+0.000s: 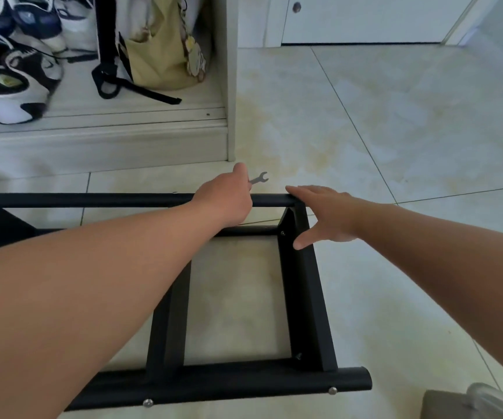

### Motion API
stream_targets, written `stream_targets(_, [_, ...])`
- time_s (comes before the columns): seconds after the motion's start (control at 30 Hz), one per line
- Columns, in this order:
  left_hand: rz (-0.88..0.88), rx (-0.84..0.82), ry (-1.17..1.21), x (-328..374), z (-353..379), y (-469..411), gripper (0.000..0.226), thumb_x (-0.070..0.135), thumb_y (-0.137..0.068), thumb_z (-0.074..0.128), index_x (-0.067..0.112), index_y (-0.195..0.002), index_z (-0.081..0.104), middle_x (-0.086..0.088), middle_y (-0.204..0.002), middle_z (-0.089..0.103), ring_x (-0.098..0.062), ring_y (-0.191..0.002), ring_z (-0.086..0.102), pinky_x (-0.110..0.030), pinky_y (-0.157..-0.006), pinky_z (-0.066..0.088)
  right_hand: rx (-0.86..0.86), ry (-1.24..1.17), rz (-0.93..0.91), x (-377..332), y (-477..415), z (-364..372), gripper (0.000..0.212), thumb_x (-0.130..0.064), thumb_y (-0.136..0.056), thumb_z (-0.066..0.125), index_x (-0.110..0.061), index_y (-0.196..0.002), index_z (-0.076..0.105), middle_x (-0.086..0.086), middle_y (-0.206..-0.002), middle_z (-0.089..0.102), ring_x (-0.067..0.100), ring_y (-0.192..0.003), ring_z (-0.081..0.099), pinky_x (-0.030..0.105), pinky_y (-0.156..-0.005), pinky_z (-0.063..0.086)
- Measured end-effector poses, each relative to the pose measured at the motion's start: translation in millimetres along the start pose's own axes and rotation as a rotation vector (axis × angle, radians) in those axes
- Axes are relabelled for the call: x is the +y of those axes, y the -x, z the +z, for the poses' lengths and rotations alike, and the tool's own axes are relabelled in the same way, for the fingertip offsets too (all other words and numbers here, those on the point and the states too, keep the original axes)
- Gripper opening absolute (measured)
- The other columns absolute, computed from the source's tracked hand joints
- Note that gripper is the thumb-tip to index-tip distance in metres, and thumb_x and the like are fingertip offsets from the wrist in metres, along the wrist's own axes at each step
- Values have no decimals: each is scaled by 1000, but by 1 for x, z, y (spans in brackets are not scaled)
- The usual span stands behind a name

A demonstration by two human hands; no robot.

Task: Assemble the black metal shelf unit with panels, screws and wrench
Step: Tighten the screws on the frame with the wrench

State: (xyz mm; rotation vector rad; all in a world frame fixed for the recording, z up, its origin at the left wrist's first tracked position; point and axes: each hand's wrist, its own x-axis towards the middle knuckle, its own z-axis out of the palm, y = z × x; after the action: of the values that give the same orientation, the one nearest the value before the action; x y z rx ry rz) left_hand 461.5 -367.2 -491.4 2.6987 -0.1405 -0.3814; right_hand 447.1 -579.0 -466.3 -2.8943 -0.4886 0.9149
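Shelf frame [310,297] lies with long rails left-right; left hand [226,201] pinches wrench [259,179], right hand [326,216] spread on it.

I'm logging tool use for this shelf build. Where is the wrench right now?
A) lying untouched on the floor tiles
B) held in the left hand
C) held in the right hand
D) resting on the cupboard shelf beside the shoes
B: the left hand grips the handle of the wrench just beyond the far black tube, while the right hand rests open on the frame's corner.
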Motion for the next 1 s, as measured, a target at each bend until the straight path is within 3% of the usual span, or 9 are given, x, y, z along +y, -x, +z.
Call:
stream_targets(0.17, [1, -67, -30, -5, 3, -5, 6, 13, -102, 36, 12, -107, 40, -11, -83, 59, -24, -66, 51, -35, -55, 36, 35, 82, -27, 1, -3, 0, 120, -73, -68, 74, -30, -160, 10, 2, -151, 35, 27, -140, 32, 43, -116, 27])
stream_targets(0.4, [19, -34, 21, 22, -23, 54, 4, 10, -102, 36, 14, -103, 39, -9, -81, 59, -25, -64, 49, -35, -53, 30, 166, 218, -23, -23, 74, -1, 125, -86, -60, 69, -28, -158, 16, 1, -134, 39, 24, -123, 40, 36, -107, 33])
stream_targets(0.7, [14, -125, 0, 64, -70, 180, 7, 13, -101, 37, 11, -106, 41, -6, -83, 54, -21, -66, 47, -35, -55, 33, 309, 317, 62, -89, 205, 18, 107, -69, -63, 80, -21, -146, 32, 5, -129, 43, 27, -115, 42, 37, -93, 32])
stream_targets(0.83, [9, -227, -19, 75, -70, 232, 20, 10, -100, 38, 6, -119, 40, -7, -88, 56, -19, -68, 47, -33, -57, 34, 367, 306, 86, -108, 251, 41, 94, -61, -66, 83, -17, -137, 40, 4, -114, 47, 26, -97, 43, 37, -81, 30])
stream_targets(1.0, [-2, -314, 1, 84, -55, 290, 22, 9, -100, 39, 3, -121, 41, -13, -95, 57, -27, -81, 54, -34, -64, 36, 502, 334, 167, -121, 289, 71, 116, -60, -19, 96, -10, -121, 68, 3, -77, 57, 24, -66, 52, 35, -60, 41])
